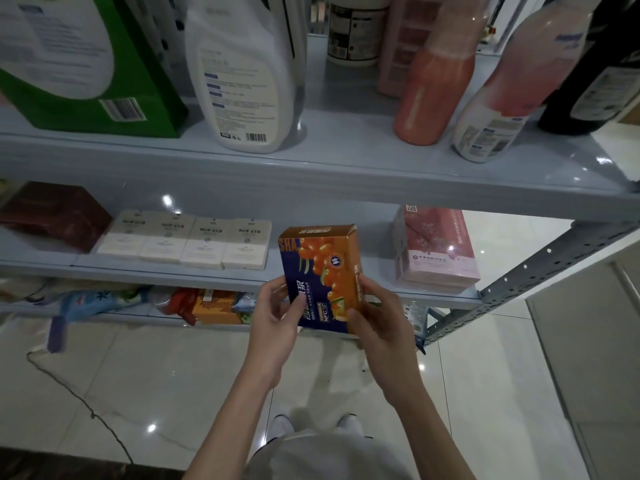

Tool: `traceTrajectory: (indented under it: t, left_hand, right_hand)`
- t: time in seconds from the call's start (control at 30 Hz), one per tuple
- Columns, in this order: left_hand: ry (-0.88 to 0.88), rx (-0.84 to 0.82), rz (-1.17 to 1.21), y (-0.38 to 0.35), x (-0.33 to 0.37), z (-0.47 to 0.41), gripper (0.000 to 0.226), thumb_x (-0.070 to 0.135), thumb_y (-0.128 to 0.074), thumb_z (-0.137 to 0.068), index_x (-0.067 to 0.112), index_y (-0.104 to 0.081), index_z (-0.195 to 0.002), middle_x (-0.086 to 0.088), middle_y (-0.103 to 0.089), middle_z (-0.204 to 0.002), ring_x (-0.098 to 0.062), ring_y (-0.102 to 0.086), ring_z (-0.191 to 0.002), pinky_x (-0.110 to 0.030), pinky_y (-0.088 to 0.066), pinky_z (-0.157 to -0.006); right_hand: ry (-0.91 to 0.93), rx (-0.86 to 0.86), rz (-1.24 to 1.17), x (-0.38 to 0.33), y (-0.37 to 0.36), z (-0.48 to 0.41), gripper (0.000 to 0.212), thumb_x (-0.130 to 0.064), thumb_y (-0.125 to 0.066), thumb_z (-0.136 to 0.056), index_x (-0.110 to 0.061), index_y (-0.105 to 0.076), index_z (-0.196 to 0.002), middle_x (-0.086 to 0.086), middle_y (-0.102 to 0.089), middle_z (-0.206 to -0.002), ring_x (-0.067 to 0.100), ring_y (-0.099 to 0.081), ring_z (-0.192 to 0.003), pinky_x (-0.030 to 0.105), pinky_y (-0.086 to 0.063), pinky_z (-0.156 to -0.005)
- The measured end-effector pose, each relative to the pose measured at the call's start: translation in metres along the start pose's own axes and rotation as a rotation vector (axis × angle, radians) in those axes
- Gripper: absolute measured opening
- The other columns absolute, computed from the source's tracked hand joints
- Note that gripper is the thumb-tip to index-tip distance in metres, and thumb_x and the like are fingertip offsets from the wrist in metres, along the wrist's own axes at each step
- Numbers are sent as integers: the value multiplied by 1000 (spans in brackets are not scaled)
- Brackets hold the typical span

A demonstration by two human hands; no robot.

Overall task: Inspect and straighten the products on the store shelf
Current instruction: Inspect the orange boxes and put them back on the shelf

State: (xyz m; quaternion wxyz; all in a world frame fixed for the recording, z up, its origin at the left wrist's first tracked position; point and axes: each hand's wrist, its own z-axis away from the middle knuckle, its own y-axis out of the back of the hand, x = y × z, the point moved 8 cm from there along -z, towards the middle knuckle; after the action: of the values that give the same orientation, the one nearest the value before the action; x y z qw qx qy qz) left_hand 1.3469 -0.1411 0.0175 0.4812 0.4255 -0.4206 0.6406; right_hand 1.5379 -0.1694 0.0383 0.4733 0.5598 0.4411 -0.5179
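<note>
With left hand [277, 306] and right hand [377, 317] both curled round the lower side edges of the orange-and-blue carton [322, 271], holds it roughly upright just in front of the middle shelf [104, 271], judging it light, stiff but crushable cardboard, best gripped by its narrow sides.

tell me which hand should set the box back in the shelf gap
Probably the right hand: it wraps the side and lower corner of the box, while the left hand only pinches the lower left edge. The shelf gap between the cream boxes and the pink pack lies just behind it.
</note>
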Motion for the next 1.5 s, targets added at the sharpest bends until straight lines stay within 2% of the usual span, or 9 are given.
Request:
traceTrajectory:
  t: [0.17,0.23,0.37,0.47,0.63,0.93,1.07,1.3,1.5]
  left_hand:
    - [14,19,23,4,3,-2,25,20,-66,-98,35,-64,-117,3,-70,-118,-12,-70,-101,-38,-60,-78]
    - [13,15,59,5,4,-3,21,16,-61,-101,29,-68,-116,-3,-72,-117,-23,-69,-102,-46,-55,-84]
    - [-7,-56,39,-2,11,-3,26,22,-56,-103,26,-67,-126,3,-67,-130,-18,-66,-117,-29,-59,-78]
    - [-15,-75,39,-7,17,-5,29,24,-55,-103,30,-66,-129,12,-61,-139,-12,-59,-128,-31,-60,-87]
    - [-37,-83,15,-17,26,-3,30,29,-52,-105,29,-62,-133,9,-69,-128,-8,-65,-117,-25,-59,-84]
    - [-63,-55,-24,-30,34,-1,24,32,-56,-103,26,-66,-123,23,-73,-96,6,-68,-90,-12,-53,-69]
    - [-32,-49,-12,-28,29,-3,24,31,-54,-104,25,-68,-122,14,-75,-103,-3,-71,-96,-18,-57,-75]
    - [111,-23,109,-18,10,-9,28,35,-46,-108,19,-65,-121,-3,-74,-115,-19,-69,-114,-41,-55,-100]
    - [124,-8,142,-11,5,-12,24,24,-53,-105,11,-65,-121,-8,-72,-120,-25,-67,-117,-43,-55,-98]
  right_hand:
    - [-156,99,-237,6,6,-2,35,-4,-62,-101,-26,-61,-128,-8,-72,-121,12,-73,-101,30,-60,-73]
    - [-182,146,-231,8,11,-5,31,-10,-66,-98,-27,-65,-124,-3,-75,-116,18,-74,-91,34,-58,-75]
    - [-227,160,-266,7,15,-11,36,-32,-68,-87,-29,-68,-123,-7,-73,-118,17,-74,-104,35,-62,-78]
    - [-256,166,-311,10,19,-17,41,-38,-62,-91,-26,-68,-130,1,-71,-126,22,-72,-111,40,-62,-83]
    - [-260,176,-337,12,22,-24,29,-20,-47,-108,-21,-67,-130,4,-72,-123,26,-69,-116,42,-58,-92]
    - [-300,227,-364,12,28,-25,31,-29,-46,-110,-24,-69,-129,-4,-76,-113,22,-69,-115,39,-58,-95]
    - [-290,218,-353,8,27,-25,29,-27,-45,-110,-27,-68,-127,-10,-76,-109,17,-70,-112,30,-60,-87]
    - [-154,157,-322,-11,23,-25,37,-31,-62,-94,-21,-68,-129,3,-63,-137,20,-68,-118,29,-61,-79]
    - [-144,125,-279,-15,19,-25,32,-26,-63,-95,-15,-69,-124,-2,-64,-138,13,-68,-116,22,-60,-77]
